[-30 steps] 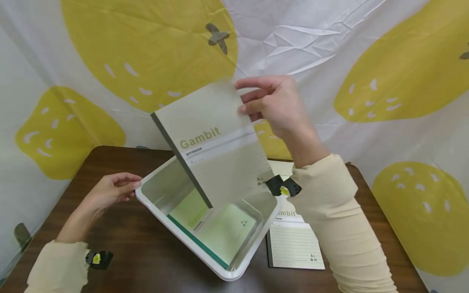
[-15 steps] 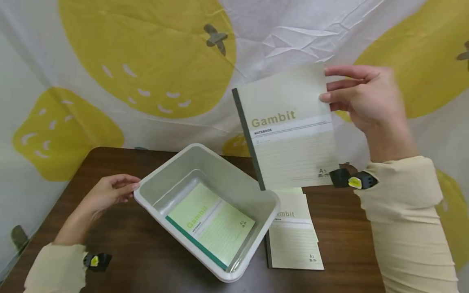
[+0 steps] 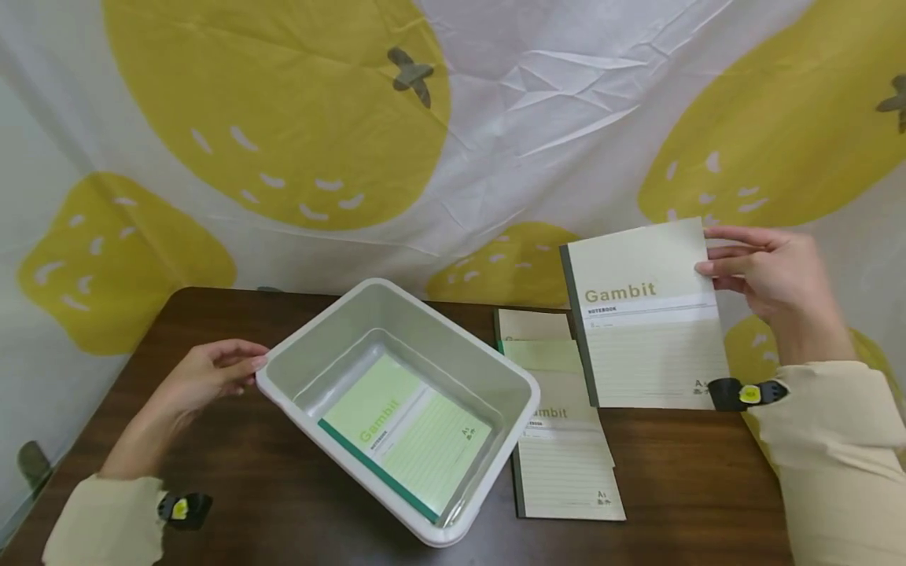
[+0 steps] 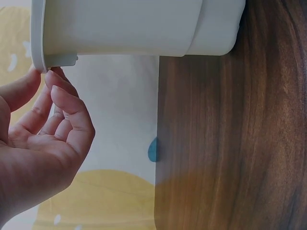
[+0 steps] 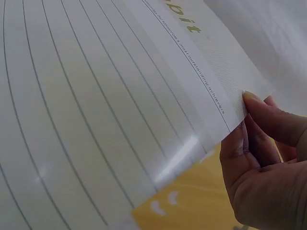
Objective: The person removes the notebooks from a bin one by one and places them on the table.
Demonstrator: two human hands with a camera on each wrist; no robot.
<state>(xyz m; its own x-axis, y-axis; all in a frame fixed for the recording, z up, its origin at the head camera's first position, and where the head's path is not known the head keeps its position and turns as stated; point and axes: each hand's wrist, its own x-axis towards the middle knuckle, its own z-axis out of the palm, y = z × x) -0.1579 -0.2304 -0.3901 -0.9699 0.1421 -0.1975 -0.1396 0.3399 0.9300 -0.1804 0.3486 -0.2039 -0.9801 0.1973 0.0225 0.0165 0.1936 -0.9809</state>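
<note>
My right hand [image 3: 778,275] pinches the right edge of a cream notebook [image 3: 647,314] with a dark grey spine, holding it up over the right side of the table. In the right wrist view the thumb lies on its cover, with fingers [image 5: 235,148] behind. My left hand [image 3: 212,377] pinches the left corner of a light grey plastic basin [image 3: 396,507]; the left wrist view shows thumb and fingertips at the rim [image 4: 38,36]. Inside the basin a green notebook [image 3: 403,440] with a green spine lies flat, cover up.
Right of the basin, several overlapping notebooks [image 3: 569,479] lie on the dark wooden table [image 3: 233,456]; the basin and the held notebook partly cover them. Behind the table hangs a white cloth [image 3: 510,157] with large yellow fruit prints.
My right hand has carried the cream notebook from above the basin to the right, then lowered it. The left hand stays at the basin's corner.
</note>
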